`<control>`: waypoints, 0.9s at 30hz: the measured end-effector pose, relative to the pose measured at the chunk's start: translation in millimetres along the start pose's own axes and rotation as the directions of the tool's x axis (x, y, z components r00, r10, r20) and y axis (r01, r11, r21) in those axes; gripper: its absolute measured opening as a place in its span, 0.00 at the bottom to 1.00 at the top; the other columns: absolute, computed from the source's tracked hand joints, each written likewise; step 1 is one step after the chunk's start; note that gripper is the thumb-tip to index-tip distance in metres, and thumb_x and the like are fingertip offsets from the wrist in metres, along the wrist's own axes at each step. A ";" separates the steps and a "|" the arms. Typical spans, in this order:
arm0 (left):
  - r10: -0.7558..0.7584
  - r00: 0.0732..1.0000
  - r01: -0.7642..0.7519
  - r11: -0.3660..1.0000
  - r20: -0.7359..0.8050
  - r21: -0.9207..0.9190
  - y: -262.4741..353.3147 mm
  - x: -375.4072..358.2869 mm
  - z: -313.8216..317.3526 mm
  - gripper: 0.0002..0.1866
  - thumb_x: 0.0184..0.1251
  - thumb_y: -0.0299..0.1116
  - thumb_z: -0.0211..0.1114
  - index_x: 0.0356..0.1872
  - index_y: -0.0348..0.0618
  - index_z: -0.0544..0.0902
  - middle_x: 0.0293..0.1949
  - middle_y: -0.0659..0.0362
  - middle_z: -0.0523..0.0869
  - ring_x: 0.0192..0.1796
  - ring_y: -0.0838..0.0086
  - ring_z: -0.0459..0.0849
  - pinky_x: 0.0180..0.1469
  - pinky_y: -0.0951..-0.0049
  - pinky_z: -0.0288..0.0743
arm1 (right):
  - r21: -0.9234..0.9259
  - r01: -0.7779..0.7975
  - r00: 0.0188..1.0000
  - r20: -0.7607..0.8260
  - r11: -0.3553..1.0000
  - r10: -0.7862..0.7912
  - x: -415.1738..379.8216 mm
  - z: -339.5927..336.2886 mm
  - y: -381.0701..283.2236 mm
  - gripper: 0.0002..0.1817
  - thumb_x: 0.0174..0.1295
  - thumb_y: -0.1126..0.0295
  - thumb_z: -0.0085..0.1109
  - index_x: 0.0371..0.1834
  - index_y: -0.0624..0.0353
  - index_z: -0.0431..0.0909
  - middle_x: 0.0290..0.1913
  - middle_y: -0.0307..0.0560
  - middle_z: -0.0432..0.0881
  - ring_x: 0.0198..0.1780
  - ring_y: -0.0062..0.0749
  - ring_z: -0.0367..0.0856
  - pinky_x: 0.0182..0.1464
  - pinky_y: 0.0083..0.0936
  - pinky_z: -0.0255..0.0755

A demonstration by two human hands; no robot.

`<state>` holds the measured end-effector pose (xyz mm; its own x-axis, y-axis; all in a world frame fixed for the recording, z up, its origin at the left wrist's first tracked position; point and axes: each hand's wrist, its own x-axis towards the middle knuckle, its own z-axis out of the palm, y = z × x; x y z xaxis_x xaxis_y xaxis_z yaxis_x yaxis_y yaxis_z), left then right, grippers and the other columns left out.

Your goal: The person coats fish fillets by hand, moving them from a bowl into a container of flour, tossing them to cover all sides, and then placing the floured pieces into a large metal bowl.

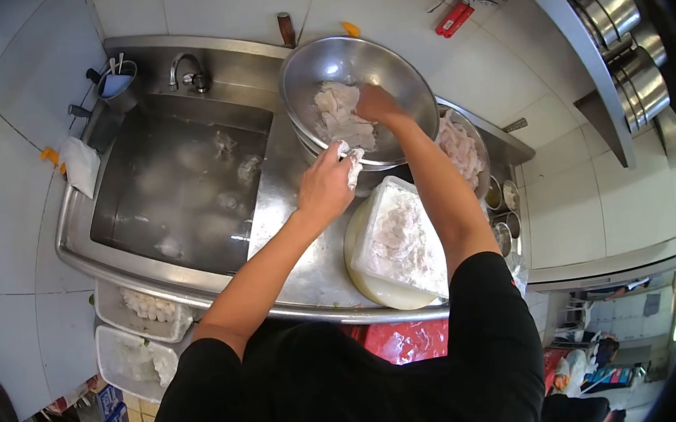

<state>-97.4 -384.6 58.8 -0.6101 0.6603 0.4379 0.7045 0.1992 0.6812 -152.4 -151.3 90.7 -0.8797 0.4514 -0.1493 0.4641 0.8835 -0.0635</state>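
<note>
A large steel mixing bowl [406,72] holds pale, flour-dusted pieces of meat [342,116]. Inside it, my right hand [377,104] is closed at the right side of the meat, its fingertips partly hidden. My left hand [327,183] is at the bowl's near rim, with curled fingers and thick white flour on the fingertips; I cannot tell what they hold. Just below the bowl, a white plastic tub [402,233] of flour sits tilted on a round pale container [358,271]. Another steel bowl with pale raw strips [459,149] stands beyond my right forearm.
At left is a sink basin [178,178] with cloudy water and several submerged pieces, under a faucet [187,72]. Two plastic tubs [135,360] stand below its front edge. Small round containers [505,210] line the right end; a shelf [559,39] with steel pots overhangs there.
</note>
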 end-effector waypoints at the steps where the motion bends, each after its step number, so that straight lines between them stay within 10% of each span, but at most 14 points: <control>1: 0.006 1.000 -0.006 1.000 0.001 -0.007 0.8 -0.6 -1.1 0.21 0.53 0.25 0.65 0.51 0.45 0.81 0.56 0.50 0.74 0.55 0.54 0.77 0.54 0.60 0.74 | 0.068 -0.032 0.995 -0.096 0.997 0.039 4.3 1.1 -2.6 0.20 0.52 0.65 0.58 0.47 0.64 0.81 0.53 0.62 0.79 0.56 0.53 0.78 0.57 0.41 0.72; 7: 0.019 1.000 -0.019 0.999 0.011 -0.030 2.1 -4.0 -1.3 0.23 0.53 0.25 0.65 0.54 0.44 0.79 0.59 0.47 0.72 0.57 0.52 0.76 0.55 0.60 0.74 | -0.014 -0.050 0.998 -0.032 0.999 0.050 37.7 11.4 -20.7 0.22 0.53 0.63 0.59 0.50 0.66 0.78 0.49 0.63 0.81 0.54 0.54 0.79 0.55 0.39 0.74; 12: 0.024 0.999 -0.022 0.998 0.038 -0.058 -2.3 -4.8 -3.2 0.23 0.56 0.27 0.64 0.56 0.47 0.79 0.60 0.47 0.72 0.58 0.52 0.75 0.56 0.60 0.73 | 0.343 0.059 0.952 -0.300 0.938 0.050 51.1 -1.0 2.2 0.27 0.48 0.62 0.69 0.49 0.67 0.77 0.47 0.62 0.82 0.51 0.52 0.80 0.53 0.37 0.74; 18: 0.068 0.996 -0.071 0.996 -0.064 -0.051 -12.8 -2.5 8.3 0.21 0.59 0.31 0.66 0.55 0.51 0.81 0.58 0.49 0.76 0.58 0.54 0.76 0.58 0.62 0.72 | 0.146 0.409 0.643 -0.747 0.901 -0.170 3.3 -41.8 31.4 0.23 0.47 0.67 0.68 0.47 0.65 0.77 0.44 0.61 0.82 0.49 0.54 0.80 0.52 0.38 0.75; 22: 0.097 0.991 -0.100 0.994 -0.087 -0.033 -8.7 -4.2 9.5 0.20 0.59 0.32 0.67 0.55 0.50 0.81 0.57 0.49 0.77 0.58 0.54 0.77 0.59 0.63 0.72 | 0.150 0.113 0.927 -0.373 0.982 -0.050 -43.1 -30.8 19.0 0.21 0.46 0.75 0.53 0.47 0.64 0.78 0.41 0.64 0.82 0.45 0.57 0.81 0.50 0.42 0.75; 25: 0.109 0.981 -0.113 0.994 -0.158 -0.014 7.4 -4.2 2.0 0.21 0.58 0.31 0.68 0.55 0.48 0.81 0.57 0.48 0.76 0.56 0.53 0.77 0.57 0.64 0.72 | 0.136 0.263 0.912 -0.357 0.955 -0.200 -74.6 -7.2 47.5 0.18 0.52 0.71 0.57 0.47 0.64 0.79 0.40 0.63 0.83 0.44 0.56 0.81 0.48 0.41 0.75; 27: 0.072 0.969 -0.089 0.994 -0.237 -0.063 19.9 -12.8 4.9 0.21 0.55 0.29 0.69 0.53 0.46 0.82 0.55 0.50 0.76 0.56 0.54 0.77 0.57 0.66 0.72 | 0.308 0.126 0.930 -0.367 0.943 -0.004 -124.0 -27.8 60.2 0.18 0.54 0.66 0.61 0.47 0.64 0.79 0.42 0.62 0.83 0.44 0.56 0.81 0.47 0.39 0.74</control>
<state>-73.8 -385.5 64.0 -0.6263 0.4822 0.6126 0.7321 0.0936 0.6748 -18.3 -150.7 132.8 -0.8583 0.4621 0.2232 0.3589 0.8514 -0.3825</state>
